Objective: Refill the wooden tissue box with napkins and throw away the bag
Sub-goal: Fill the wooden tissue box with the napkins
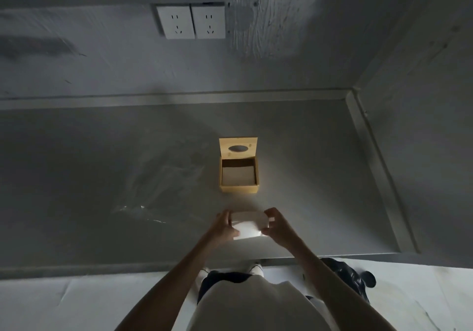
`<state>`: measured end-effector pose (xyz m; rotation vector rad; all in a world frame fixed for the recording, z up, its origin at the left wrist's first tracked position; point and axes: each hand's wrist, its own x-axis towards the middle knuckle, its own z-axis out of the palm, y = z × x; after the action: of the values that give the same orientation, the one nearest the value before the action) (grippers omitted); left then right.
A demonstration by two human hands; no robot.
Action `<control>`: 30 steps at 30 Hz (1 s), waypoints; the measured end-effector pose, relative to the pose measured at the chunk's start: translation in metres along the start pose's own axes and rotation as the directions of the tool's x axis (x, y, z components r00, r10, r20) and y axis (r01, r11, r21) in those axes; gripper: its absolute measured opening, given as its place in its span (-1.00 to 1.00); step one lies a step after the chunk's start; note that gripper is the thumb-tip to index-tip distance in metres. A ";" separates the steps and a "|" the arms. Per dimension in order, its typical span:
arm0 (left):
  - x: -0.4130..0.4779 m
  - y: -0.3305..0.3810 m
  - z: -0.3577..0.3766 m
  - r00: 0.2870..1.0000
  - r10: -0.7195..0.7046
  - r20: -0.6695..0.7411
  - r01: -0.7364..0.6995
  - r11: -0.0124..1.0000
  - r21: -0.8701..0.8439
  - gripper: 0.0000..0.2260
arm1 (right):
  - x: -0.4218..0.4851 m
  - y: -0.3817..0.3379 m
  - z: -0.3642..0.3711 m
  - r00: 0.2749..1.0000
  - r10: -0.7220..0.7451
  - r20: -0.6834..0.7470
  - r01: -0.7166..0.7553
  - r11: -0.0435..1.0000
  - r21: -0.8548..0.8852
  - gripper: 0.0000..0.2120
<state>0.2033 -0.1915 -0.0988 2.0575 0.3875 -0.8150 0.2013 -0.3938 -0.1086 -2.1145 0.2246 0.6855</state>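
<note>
Grey counter (307, 177) bore an open wooden box (239, 174) and a faint clear bag (163, 182), while left hand (225, 225) and right hand (277, 225) gripped napkins (249, 224).

We can't tell the clear bag's (153, 192) outline; it blurs into the counter. Fingers (271, 215) cover the napkin stack's (249, 225) ends. Black bin bag (348, 279) partly behind the right arm.

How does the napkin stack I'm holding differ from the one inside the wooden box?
The held stack is gripped from both sides by the left hand and right hand, above the counter; the boxed stack lies flat in the open wooden box. The held stack looks brighter; the boxed stack is shadowed. Both are pale and rectangular.
</note>
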 end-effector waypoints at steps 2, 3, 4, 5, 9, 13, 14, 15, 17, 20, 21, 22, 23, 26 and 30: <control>-0.006 0.000 0.004 0.996 0.080 -0.048 -0.075 0.992 0.102 -0.63 | -0.010 0.006 0.001 0.991 -0.109 -0.072 0.104 0.993 -0.062 -0.63; -0.010 0.000 0.007 0.985 0.150 -0.085 -0.138 0.982 0.127 -0.70 | -0.015 0.009 0.001 0.977 -0.181 -0.111 0.169 0.979 -0.112 -0.65; -0.013 -0.001 0.011 0.966 0.232 -0.112 -0.214 0.966 0.146 -0.73 | -0.019 0.009 0.001 0.958 -0.255 -0.133 0.232 0.958 -0.170 -0.63; -0.015 -0.003 0.015 0.946 0.300 -0.120 -0.277 0.945 0.175 -0.71 | -0.021 0.011 0.001 0.944 -0.305 -0.125 0.274 0.937 -0.216 -0.58; -0.021 -0.013 0.028 0.911 0.408 -0.056 -0.381 0.886 0.267 -0.57 | -0.030 0.010 0.003 0.940 -0.328 -0.098 0.283 0.905 -0.318 -0.51; -0.022 -0.011 0.026 0.890 0.443 -0.108 -0.402 0.873 0.275 -0.72 | -0.035 0.004 0.000 0.912 -0.373 -0.169 0.278 0.867 -0.414 -0.65; -0.022 -0.010 0.025 0.889 0.446 -0.107 -0.404 0.871 0.278 -0.73 | -0.037 0.003 0.000 0.904 -0.393 -0.167 0.286 0.848 -0.446 -0.63; -0.022 -0.010 0.025 0.885 0.455 -0.103 -0.413 0.867 0.278 -0.73 | -0.038 0.003 0.002 0.894 -0.422 -0.150 0.305 0.818 -0.488 -0.59; -0.024 -0.009 0.022 0.881 0.464 -0.093 -0.422 0.860 0.287 -0.70 | -0.039 0.000 0.004 0.868 -0.488 -0.090 0.358 0.741 -0.568 -0.51; -0.021 -0.010 0.014 0.899 0.435 -0.047 -0.415 0.882 0.223 -0.65 | -0.039 -0.005 0.005 0.844 -0.534 -0.051 0.386 0.671 -0.633 -0.56; -0.022 -0.010 0.011 0.906 0.422 -0.024 -0.410 0.892 0.191 -0.64 | -0.039 -0.007 0.004 0.843 -0.535 -0.048 0.383 0.661 -0.645 -0.57; -0.022 -0.009 0.008 0.911 0.412 -0.013 -0.403 0.898 0.174 -0.63 | -0.039 -0.009 0.003 0.842 -0.538 -0.039 0.384 0.648 -0.658 -0.55; -0.022 -0.010 0.005 0.911 0.411 -0.013 -0.403 0.898 0.178 -0.63 | -0.038 -0.013 0.004 0.838 -0.546 -0.023 0.391 0.628 -0.672 -0.54; -0.024 -0.010 -0.004 0.905 0.424 0.027 -0.421 0.888 0.186 -0.65 | -0.037 -0.031 0.006 0.832 -0.546 0.099 0.435 0.531 -0.728 -0.61; -0.031 0.000 -0.026 0.883 0.453 0.128 -0.470 0.863 0.185 -0.71 | -0.034 -0.056 -0.008 0.839 -0.485 0.247 0.489 0.472 -0.734 -0.72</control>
<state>0.1908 -0.1692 -0.0673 2.1771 -0.2496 -0.6568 0.1981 -0.3702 -0.0471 -2.8023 -0.8409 0.4544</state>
